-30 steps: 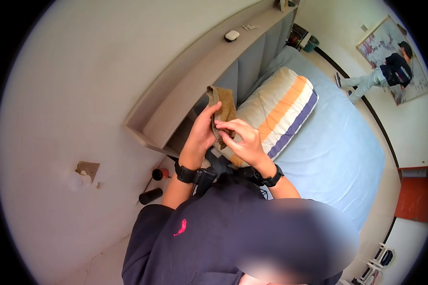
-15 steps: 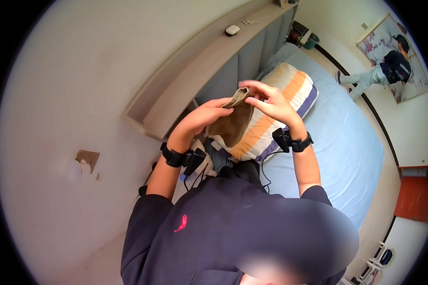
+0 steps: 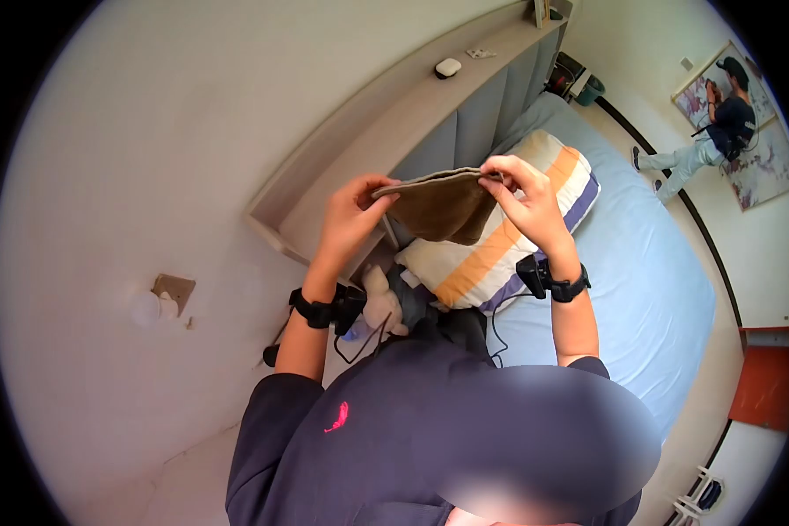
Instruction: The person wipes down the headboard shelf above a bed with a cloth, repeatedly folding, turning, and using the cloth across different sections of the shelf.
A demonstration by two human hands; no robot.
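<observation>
A brown piece of cloth (image 3: 447, 210) with a paler, double-looking top edge hangs stretched between my two hands, above a striped pillow (image 3: 500, 250). I cannot tell whether it is a pouch or a folded cloth. My left hand (image 3: 357, 206) pinches its left upper corner between thumb and fingers. At the right end of the same edge, my right hand (image 3: 526, 197) grips it with thumb and fingers. The lower part of the cloth hangs free in front of the headboard and pillow. Both wrists carry black strapped devices with cables.
A bed with a light blue sheet (image 3: 644, 289) lies to the right, under a wooden headboard shelf (image 3: 359, 123) holding a white case (image 3: 448, 67). A plush toy (image 3: 379, 298) sits beside the pillow. Another person (image 3: 728, 118) stands near pictures at the far right.
My hands have moved apart, drawing the cloth's top edge out wide and nearly level; before, it was bunched and tilted. The other person's arms are now raised in front.
</observation>
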